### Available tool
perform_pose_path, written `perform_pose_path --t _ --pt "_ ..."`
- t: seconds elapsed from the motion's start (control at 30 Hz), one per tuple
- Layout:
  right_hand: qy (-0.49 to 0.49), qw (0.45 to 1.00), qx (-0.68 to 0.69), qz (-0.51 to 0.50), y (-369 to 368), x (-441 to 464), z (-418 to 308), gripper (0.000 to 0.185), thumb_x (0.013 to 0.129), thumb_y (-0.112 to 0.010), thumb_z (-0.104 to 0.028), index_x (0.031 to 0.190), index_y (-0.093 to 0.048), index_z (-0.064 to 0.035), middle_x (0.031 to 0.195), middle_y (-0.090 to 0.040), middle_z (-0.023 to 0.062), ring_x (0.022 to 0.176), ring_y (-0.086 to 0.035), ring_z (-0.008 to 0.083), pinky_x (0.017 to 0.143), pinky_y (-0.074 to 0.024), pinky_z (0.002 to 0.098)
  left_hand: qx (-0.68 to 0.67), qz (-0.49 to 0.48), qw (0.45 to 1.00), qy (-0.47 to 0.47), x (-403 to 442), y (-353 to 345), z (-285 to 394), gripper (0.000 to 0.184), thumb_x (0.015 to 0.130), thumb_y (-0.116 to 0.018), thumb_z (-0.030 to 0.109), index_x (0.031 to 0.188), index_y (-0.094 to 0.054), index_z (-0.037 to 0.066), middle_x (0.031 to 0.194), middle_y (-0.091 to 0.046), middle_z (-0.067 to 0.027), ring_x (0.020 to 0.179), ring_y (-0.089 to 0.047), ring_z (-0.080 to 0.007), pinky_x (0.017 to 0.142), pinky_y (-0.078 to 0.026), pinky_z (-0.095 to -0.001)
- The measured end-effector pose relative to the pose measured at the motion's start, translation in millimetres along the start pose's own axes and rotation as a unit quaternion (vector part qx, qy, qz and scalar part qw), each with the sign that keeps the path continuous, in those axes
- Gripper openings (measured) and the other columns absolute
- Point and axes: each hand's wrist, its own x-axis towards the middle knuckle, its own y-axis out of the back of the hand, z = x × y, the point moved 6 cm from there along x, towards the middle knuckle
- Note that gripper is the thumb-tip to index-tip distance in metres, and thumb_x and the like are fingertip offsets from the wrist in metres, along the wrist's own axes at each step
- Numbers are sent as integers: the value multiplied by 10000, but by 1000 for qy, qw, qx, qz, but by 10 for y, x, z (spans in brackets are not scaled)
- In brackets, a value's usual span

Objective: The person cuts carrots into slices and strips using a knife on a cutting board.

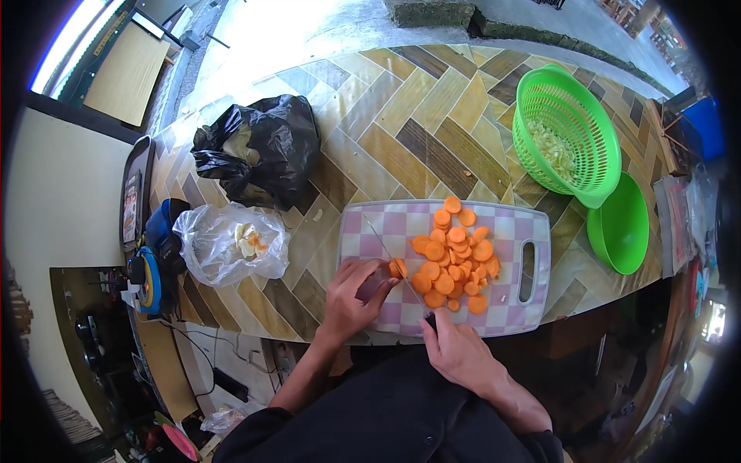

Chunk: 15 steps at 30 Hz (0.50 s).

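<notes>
Down in the head view, the board: a pink-and-white checked chopping board (409, 220) lies on the wood-patterned table (440, 139), its cut-out handle to the right.
Carrot piece: a short orange carrot piece (397, 268) sits on the board, left of the loose slices; it looks firm, light and perhaps a little slick where cut. Best held low on its sides, fingertips curled back from the edge.
Left hand: the left hand (351, 301) pinches that piece between thumb and fingers.
Right hand: the right hand (461, 355) is clenched round the black-handled knife (431, 319), most of the handle hidden in the fist.
Blade: seen nearly edge-on, slanting up and left across the board; it meets the carrot piece, though how deep cannot be told. Likely thin and stiff, and safe to hold by the handle only.
Slices: a heap of carrot slices (455, 258) covers the middle of the board; round, loose, probably quick to slide or roll.
Green pair: a holed basket (598, 127) with pale shreds (552, 150) inside, and a green bowl (621, 228) just beside it.
Bags: a black bag (282, 139) and, nearer the person, a clear bag (204, 251) with pale pieces (248, 241).
</notes>
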Motion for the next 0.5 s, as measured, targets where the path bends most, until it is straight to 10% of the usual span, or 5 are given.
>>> perform_pose_path --t 0.5 --pt "-5 999 40 11 -19 67 29 269 1086 -555 -234 1131 -517 29 698 -656 259 689 -649 511 641 -491 581 -32 11 999 -6 -1 67 -7 387 782 -842 54 1140 -699 19 1088 -733 -134 967 -692 -293 784 -569 -366"
